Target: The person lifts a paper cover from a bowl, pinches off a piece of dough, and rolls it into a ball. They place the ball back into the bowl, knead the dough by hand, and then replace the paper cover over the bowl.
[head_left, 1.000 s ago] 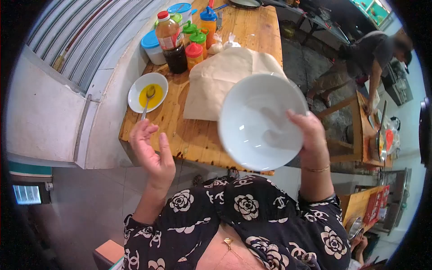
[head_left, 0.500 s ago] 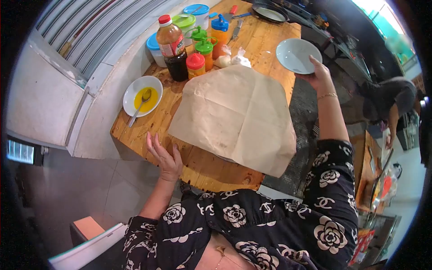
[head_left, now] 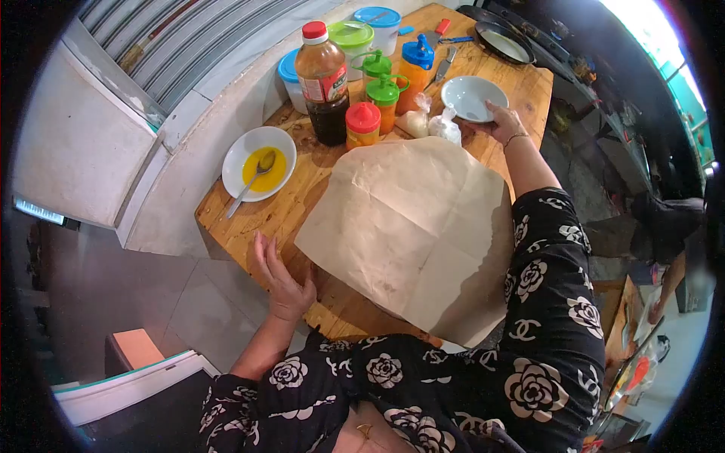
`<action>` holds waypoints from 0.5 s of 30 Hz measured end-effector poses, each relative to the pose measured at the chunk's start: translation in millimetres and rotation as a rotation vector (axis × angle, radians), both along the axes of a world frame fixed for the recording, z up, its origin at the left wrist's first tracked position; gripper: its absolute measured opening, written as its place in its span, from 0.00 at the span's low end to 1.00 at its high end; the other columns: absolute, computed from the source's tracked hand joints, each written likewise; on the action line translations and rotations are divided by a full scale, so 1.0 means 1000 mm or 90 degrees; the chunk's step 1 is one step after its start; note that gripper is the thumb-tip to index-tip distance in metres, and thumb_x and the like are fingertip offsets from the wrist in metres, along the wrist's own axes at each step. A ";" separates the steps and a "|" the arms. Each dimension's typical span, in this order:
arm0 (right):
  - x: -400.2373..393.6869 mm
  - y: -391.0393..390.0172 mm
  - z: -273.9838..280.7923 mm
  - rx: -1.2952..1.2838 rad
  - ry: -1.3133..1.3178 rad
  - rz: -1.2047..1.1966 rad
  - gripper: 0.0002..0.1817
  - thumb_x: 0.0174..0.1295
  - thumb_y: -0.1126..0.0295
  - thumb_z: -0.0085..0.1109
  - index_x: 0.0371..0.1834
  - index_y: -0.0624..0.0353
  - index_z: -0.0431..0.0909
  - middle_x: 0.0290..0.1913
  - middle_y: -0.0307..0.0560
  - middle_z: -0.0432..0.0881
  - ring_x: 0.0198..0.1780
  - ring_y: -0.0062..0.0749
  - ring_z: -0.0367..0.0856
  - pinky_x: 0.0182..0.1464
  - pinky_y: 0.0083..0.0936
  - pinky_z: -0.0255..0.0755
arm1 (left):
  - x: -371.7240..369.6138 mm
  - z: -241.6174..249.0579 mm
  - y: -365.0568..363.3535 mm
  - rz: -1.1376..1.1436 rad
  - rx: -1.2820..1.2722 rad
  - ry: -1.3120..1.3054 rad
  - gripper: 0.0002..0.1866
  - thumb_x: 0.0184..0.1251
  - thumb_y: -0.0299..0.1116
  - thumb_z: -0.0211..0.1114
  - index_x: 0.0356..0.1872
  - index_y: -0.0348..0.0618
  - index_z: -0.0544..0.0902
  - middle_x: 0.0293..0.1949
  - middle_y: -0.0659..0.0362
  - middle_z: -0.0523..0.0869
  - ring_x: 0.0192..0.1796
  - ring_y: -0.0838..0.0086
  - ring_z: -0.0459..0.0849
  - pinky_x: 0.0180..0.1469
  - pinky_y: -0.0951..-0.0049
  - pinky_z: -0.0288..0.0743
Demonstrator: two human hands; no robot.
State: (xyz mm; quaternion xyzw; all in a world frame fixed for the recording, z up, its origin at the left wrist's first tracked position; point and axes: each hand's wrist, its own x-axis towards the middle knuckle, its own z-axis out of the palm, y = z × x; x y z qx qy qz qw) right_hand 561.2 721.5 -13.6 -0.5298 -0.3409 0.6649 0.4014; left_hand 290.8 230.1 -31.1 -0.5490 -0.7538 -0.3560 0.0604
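Observation:
A white bowl (head_left: 472, 97) is gripped at its near rim by my right hand (head_left: 504, 123), just above the wooden table beyond the paper. Brown paper (head_left: 411, 234) with fold creases covers much of the table (head_left: 276, 219); what lies under it is hidden. My left hand (head_left: 283, 283) is held at the table's near left edge with its fingers apart and nothing in it. Beyond that hand stands a white bowl of yellow liquid (head_left: 264, 167), with a spoon (head_left: 251, 185) resting in it.
A red-capped bottle (head_left: 323, 87), squeeze bottles (head_left: 364, 124), lidded tubs (head_left: 377, 34) and two small tied bags (head_left: 445, 127) stand behind the paper. A knife (head_left: 445, 64) and a pan (head_left: 504, 41) lie farther back. Another person's arm (head_left: 671, 283) shows at right.
My right hand has brought the white bowl in from beyond the table's right side to above the tabletop near the small bags. The camera view has shifted. My left hand stays open.

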 end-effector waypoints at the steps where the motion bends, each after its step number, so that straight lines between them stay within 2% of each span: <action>1: -0.002 0.003 -0.005 -0.005 -0.001 0.002 0.22 0.68 0.68 0.57 0.59 0.71 0.65 0.50 0.63 0.79 0.41 0.57 0.85 0.38 0.53 0.87 | -0.001 -0.001 0.000 0.004 -0.004 -0.003 0.42 0.52 0.25 0.70 0.67 0.26 0.55 0.71 0.34 0.49 0.73 0.40 0.53 0.73 0.51 0.52; 2: -0.006 0.004 -0.011 0.003 -0.006 -0.006 0.22 0.66 0.66 0.61 0.56 0.69 0.69 0.44 0.57 0.81 0.38 0.50 0.86 0.35 0.45 0.88 | -0.001 -0.002 0.000 0.008 -0.009 -0.008 0.42 0.52 0.25 0.70 0.67 0.26 0.55 0.71 0.34 0.49 0.73 0.40 0.53 0.73 0.51 0.52; 5: -0.007 0.018 -0.014 -0.007 -0.244 0.022 0.23 0.62 0.61 0.66 0.52 0.67 0.73 0.40 0.52 0.80 0.34 0.44 0.84 0.30 0.37 0.86 | 0.000 -0.002 0.001 0.015 -0.004 -0.015 0.42 0.53 0.25 0.70 0.67 0.26 0.55 0.71 0.34 0.49 0.73 0.40 0.54 0.73 0.50 0.53; 8: 0.002 0.016 -0.011 -0.029 -0.259 0.095 0.27 0.60 0.54 0.67 0.51 0.65 0.74 0.39 0.52 0.80 0.33 0.41 0.83 0.26 0.33 0.81 | 0.001 -0.004 0.001 0.016 -0.001 -0.011 0.41 0.55 0.25 0.69 0.66 0.26 0.55 0.71 0.34 0.49 0.72 0.41 0.54 0.73 0.50 0.53; 11: 0.003 -0.025 0.013 -0.002 -0.156 0.087 0.30 0.64 0.47 0.59 0.53 0.66 0.74 0.38 0.54 0.80 0.32 0.42 0.82 0.26 0.36 0.80 | 0.002 0.000 0.000 0.021 -0.007 -0.012 0.40 0.56 0.24 0.67 0.66 0.26 0.55 0.71 0.34 0.49 0.72 0.40 0.54 0.73 0.50 0.52; 12: 0.009 -0.037 0.019 0.009 -0.263 0.082 0.36 0.65 0.39 0.51 0.57 0.65 0.73 0.37 0.55 0.80 0.32 0.42 0.82 0.30 0.38 0.80 | 0.003 0.002 0.000 0.021 -0.008 -0.016 0.39 0.56 0.24 0.67 0.67 0.26 0.55 0.71 0.35 0.49 0.72 0.40 0.54 0.74 0.50 0.51; 15: 0.042 -0.066 0.023 0.125 -0.470 0.176 0.39 0.64 0.34 0.47 0.58 0.62 0.72 0.38 0.53 0.81 0.31 0.34 0.82 0.33 0.30 0.76 | -0.002 -0.007 -0.002 0.007 0.049 -0.048 0.35 0.61 0.28 0.63 0.66 0.26 0.56 0.71 0.35 0.50 0.72 0.41 0.55 0.73 0.51 0.51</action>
